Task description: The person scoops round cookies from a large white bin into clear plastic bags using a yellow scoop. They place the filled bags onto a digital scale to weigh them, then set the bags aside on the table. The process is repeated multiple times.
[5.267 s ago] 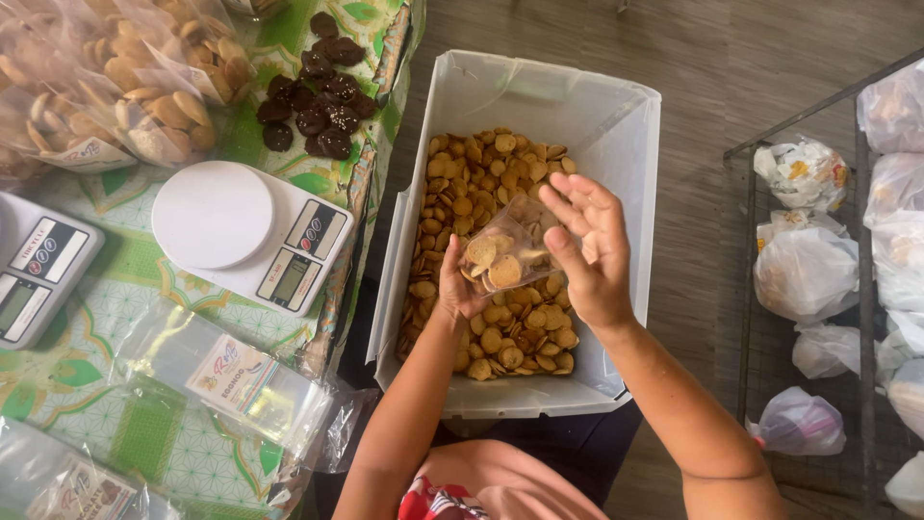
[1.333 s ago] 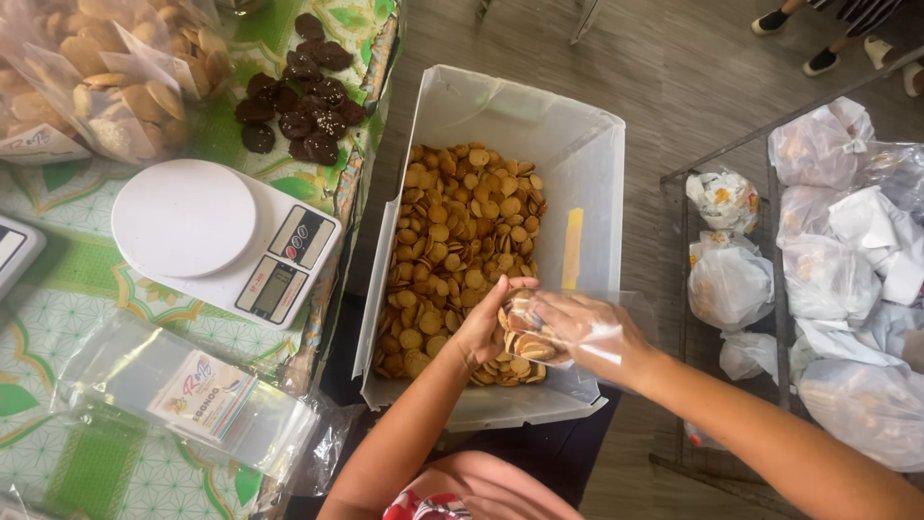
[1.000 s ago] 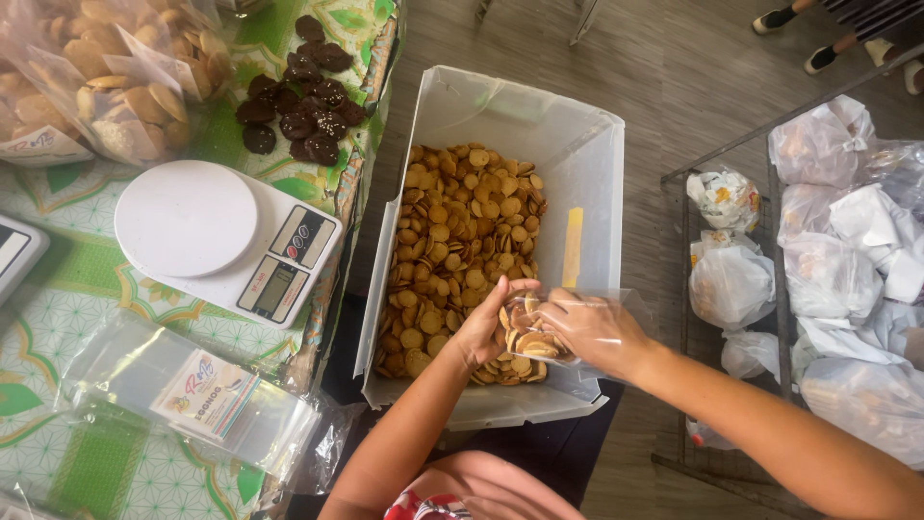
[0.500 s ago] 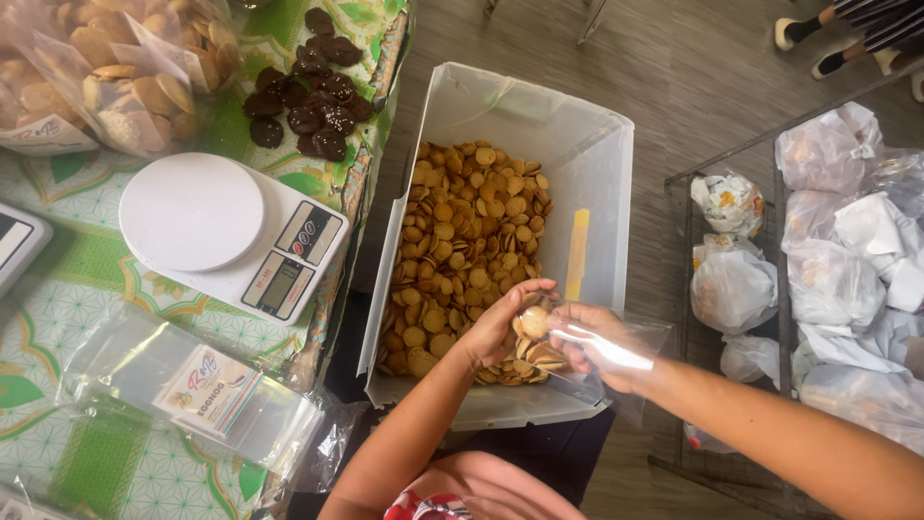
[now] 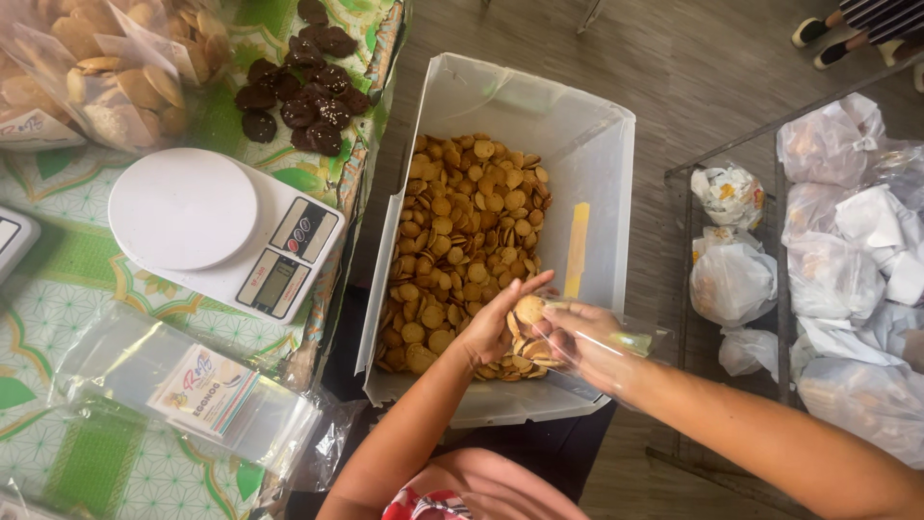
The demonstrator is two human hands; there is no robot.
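A white plastic bin (image 5: pixel 602 144) holds a heap of small round golden biscuits (image 5: pixel 462 241). My left hand (image 5: pixel 496 323) is low over the near end of the heap with a few biscuits (image 5: pixel 528 310) in its fingers. My right hand (image 5: pixel 587 347) grips a clear plastic bag (image 5: pixel 630 339) right beside it, with its mouth towards the left hand. Some biscuits show through the bag. Both hands touch at the bag's mouth.
To the left, a table with a green patterned cloth (image 5: pixel 67 279) carries a white kitchen scale (image 5: pixel 217 231), dark cookies (image 5: pixel 298 91), bagged biscuits (image 5: pixel 96 67) and a stack of empty clear bags (image 5: pixel 183 390). At right a wire rack (image 5: pixel 780 193) holds several tied bags. Someone's feet (image 5: pixel 847 34) stand far right.
Both hands have dropped from above the heap to its near end. The right hand now holds the bag open while the left brings biscuits to its mouth.
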